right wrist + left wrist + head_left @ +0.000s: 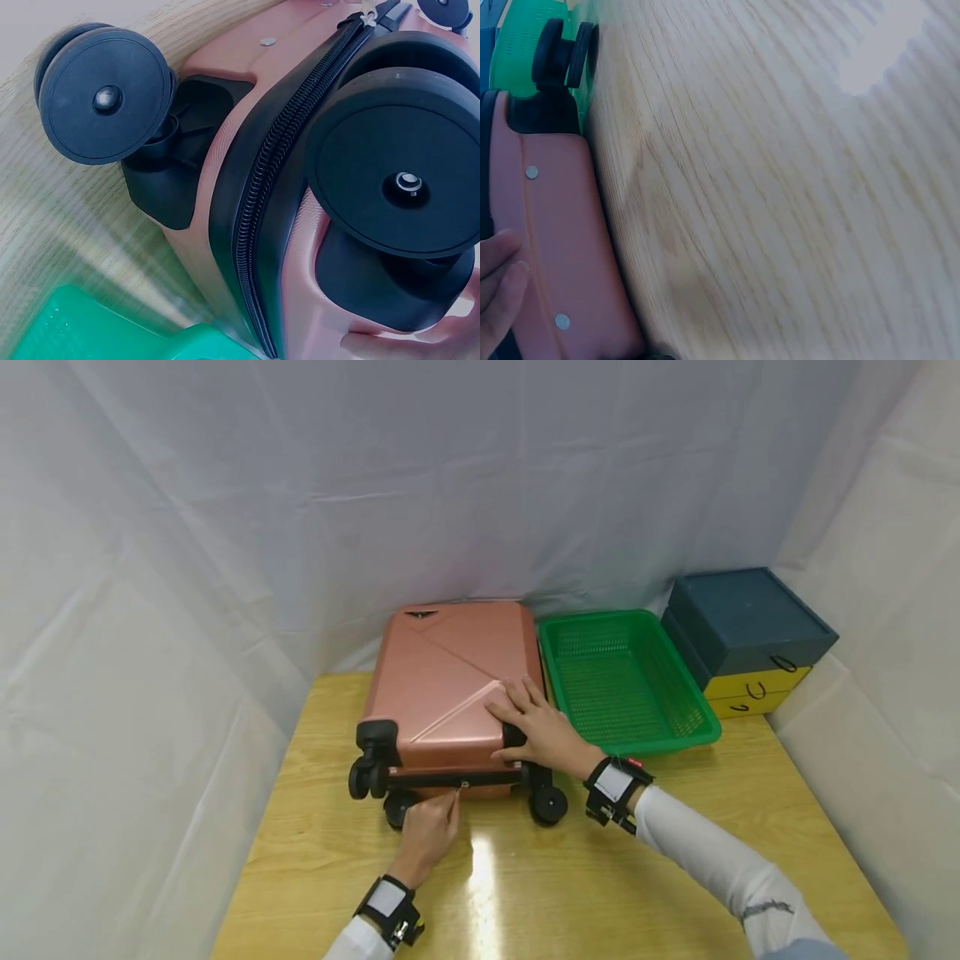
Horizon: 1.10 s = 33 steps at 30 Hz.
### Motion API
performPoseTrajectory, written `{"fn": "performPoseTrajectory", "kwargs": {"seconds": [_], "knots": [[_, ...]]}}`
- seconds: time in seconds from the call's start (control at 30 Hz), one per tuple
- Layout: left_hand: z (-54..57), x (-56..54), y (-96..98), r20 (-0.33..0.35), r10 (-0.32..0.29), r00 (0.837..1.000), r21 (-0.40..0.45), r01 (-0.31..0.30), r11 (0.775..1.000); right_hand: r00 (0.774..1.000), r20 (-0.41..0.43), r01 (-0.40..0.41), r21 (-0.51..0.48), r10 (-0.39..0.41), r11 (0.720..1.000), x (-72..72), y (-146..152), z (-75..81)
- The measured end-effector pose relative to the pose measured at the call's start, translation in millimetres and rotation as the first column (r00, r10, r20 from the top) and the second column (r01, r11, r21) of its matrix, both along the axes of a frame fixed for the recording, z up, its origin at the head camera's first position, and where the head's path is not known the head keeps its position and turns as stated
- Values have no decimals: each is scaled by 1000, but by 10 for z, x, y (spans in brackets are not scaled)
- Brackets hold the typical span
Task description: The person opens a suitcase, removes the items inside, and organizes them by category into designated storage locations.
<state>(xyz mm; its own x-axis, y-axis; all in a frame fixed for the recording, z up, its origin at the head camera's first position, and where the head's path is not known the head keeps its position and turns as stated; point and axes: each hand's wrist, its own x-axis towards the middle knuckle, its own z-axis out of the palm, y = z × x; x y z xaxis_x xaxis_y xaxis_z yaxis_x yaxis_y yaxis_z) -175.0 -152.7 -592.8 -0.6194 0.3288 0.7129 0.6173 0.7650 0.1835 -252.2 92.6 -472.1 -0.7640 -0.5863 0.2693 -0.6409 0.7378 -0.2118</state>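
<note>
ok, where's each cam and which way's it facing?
Head: on the head, facing forward and down at the pink hard-shell suitcase; left hand, right hand and white sleeves show.
Left wrist: on that wrist, facing the suitcase's near end and wood-grain tabletop; left hand shows at the frame's left edge.
Right wrist: on that wrist, facing the black zipper and round black wheels; right hand partly shows, lower right.
Shared by wrist views: suitcase and green plastic basket.

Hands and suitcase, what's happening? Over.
Left hand pinching zipper pull. Right hand resting on flat-lying pink suitcase. Green basket close on its right; nothing seen blocking zipper pull.
</note>
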Motion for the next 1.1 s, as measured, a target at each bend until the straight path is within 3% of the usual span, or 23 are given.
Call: {"fn": "performPoseTrajectory", "kwargs": {"seconds": [0.2, 0.47, 0.63, 0.93, 1.1], "knots": [[-10, 40, -161, -36, 56, 998, 53, -54, 997, 1000, 23, 4, 10, -4, 1000, 1, -6, 3], [-49, 91, -356, -28, 117, 993, 82, -115, 990, 999, 34, 6, 28, -6, 1000, 0, -31, 7], [-66, 112, -504, -24, 181, 983, 117, -177, 977, 1000, 29, 1, 23, -2, 1000, -6, -37, 8], [-111, 96, -690, 22, 249, 968, 175, -249, 953, 999, 34, 10, 25, -11, 1000, 1, 0, 3], [-139, 94, -794, 9, 271, 962, 200, -268, 943, 999, 32, 2, 8, -2, 1000, 29, 9, -2]]}}
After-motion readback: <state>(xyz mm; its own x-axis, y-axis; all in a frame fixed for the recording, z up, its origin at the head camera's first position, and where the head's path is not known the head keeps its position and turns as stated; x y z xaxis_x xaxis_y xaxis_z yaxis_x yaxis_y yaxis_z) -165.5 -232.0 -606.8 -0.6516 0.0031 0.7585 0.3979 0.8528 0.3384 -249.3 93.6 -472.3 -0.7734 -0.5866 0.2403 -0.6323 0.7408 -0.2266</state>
